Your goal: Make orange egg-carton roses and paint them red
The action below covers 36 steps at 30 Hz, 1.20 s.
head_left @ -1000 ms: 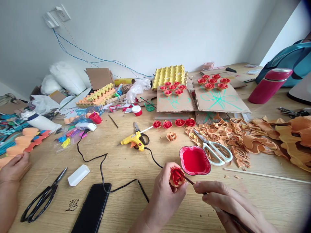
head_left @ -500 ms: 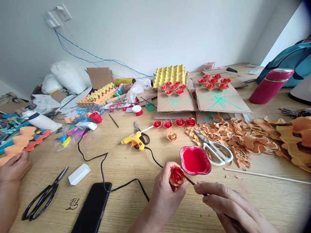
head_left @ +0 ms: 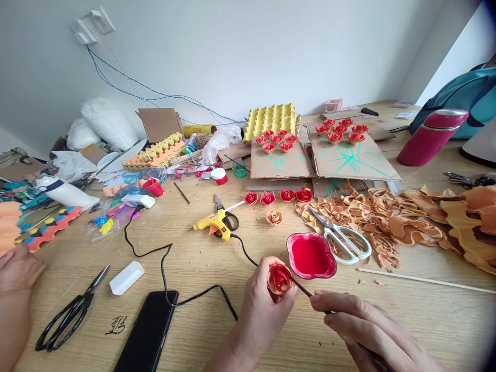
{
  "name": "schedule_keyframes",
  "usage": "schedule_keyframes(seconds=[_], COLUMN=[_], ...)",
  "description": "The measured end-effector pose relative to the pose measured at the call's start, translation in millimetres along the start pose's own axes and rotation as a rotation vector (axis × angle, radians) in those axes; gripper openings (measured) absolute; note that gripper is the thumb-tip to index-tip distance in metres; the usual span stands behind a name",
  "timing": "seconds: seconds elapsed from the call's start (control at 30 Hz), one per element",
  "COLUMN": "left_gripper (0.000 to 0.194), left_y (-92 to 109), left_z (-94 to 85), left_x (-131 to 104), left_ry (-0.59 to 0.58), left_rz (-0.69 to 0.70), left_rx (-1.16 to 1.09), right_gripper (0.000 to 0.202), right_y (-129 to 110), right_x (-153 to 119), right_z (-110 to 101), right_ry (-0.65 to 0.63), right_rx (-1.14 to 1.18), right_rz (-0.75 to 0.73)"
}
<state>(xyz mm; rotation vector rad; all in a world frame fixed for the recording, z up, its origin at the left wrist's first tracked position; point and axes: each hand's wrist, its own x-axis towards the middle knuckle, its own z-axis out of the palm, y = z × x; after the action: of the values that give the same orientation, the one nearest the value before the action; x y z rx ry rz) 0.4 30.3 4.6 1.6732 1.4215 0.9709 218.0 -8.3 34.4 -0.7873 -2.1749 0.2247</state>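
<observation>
Between the fingers and thumb of my left hand (head_left: 265, 302) is a paper rose (head_left: 279, 279), its inner petals painted red and its outer ones partly bare orange. My right hand (head_left: 372, 323) grips a thin dark paintbrush (head_left: 301, 287), whose tip touches the rose's right side. Just beyond my hands stands a scalloped dish of red paint (head_left: 312, 257). Behind it lie an unpainted orange rose (head_left: 274, 218) and a row of several red roses (head_left: 287, 195).
White-handled scissors (head_left: 344, 243) lie beside orange scraps (head_left: 372, 212). A yellow glue gun (head_left: 214, 225) with a trailing cord, a phone (head_left: 147, 330) and black scissors (head_left: 70, 315) lie to the left. Another person's hand (head_left: 19, 271) rests at the left edge. Cardboard sheets (head_left: 352, 157) bear red roses.
The rose and my left hand have shifted slightly left, and more red shows on the petals. At the far left, the other person's hand and the orange carton piece have moved left.
</observation>
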Motion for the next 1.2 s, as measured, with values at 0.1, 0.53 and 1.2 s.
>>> schedule_keyframes(seconds=[0.1, 0.53, 1.2], left_gripper=[0.023, 0.025, 0.032], left_y=[0.6, -1.5, -3.7], left_z=[0.4, -3.2, -2.1], left_x=[-1.1, 3.2, 3.5], left_ry=[-0.035, 0.026, 0.020], left_rz=[-0.004, -0.112, -0.143], left_rx=[-0.014, -0.057, -0.179], right_gripper=[0.021, 0.031, 0.019], right_y=[-0.3, 17.4, 21.1], right_x=[2.5, -22.4, -10.7], right_z=[2.8, 5.5, 15.3], right_ry=[-0.034, 0.029, 0.181], right_rx=[0.039, 0.003, -0.075], right_rz=[0.015, 0.114, 0.271])
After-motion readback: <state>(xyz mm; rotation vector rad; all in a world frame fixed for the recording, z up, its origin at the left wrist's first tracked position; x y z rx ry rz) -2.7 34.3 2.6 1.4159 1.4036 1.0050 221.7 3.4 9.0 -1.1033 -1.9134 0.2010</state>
